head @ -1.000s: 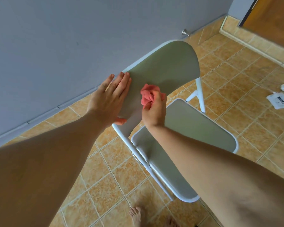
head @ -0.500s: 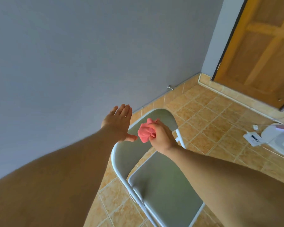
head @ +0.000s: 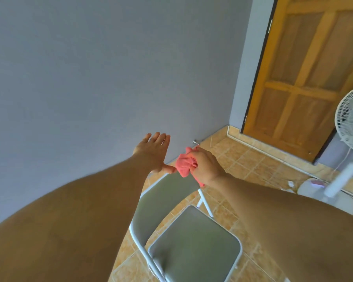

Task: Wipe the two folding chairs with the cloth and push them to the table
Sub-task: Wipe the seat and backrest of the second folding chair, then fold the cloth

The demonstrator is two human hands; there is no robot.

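1. Right hand (head: pixel 206 168) curled tight round cloth (head: pixel 184 165): pink, crumpled, bunched, tail hanging below the wrist.
2. Left hand (head: pixel 154 153) flat, fingers straight, holding nothing; thumb tip just beside cloth.
3. Folding chair (head: pixel 194 247) below grip: grey pads, white tube frame.

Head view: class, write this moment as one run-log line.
left hand: open, empty | right hand: grips pink cloth | folding chair: unfolded, on tiled floor
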